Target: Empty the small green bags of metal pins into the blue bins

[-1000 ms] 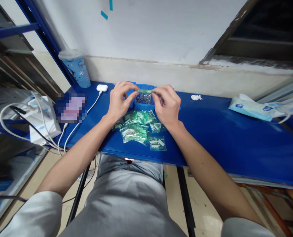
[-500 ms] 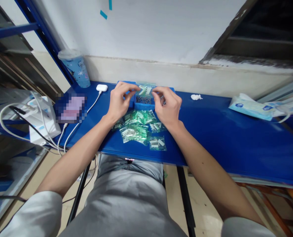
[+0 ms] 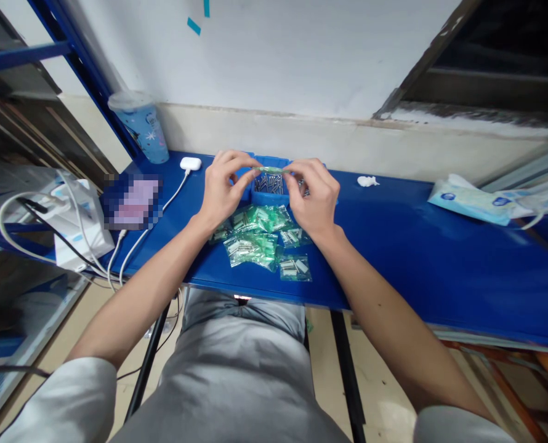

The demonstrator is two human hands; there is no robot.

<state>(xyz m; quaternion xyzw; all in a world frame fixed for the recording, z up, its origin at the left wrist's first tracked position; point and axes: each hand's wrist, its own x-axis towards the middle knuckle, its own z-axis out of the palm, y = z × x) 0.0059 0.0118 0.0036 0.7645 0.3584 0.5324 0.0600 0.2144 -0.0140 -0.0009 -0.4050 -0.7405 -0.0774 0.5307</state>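
Right, here at the middle of the blue counter (image 3: 407, 264), the left hand (image 3: 223, 189) pinches one end of a small greenish bag (image 3: 271, 170) between thumb and forefinger, and the right hand (image 3: 314, 194) pinches the other end the same way. The bag stretches between the two hands, seen nearly edge-on, so its contents can't be made out. Just below it, between the hands, sits a blue bin (image 3: 270, 200) of loose screws (image 3: 268, 184). Nearer the body, below both hands, lies a pile of filled bags (image 3: 252, 247), and one separate bag (image 3: 295, 269) rests just beside it, on the right hand's side. Well out beyond the left hand stands a blue cup (image 3: 143, 129). The step in hand looks like work along the edge of that held bag; opening or pressing shut, I can't tell. The next move, I'd judge, calls for both pinches staying level and even, as film this thin could easily slip or crumple.
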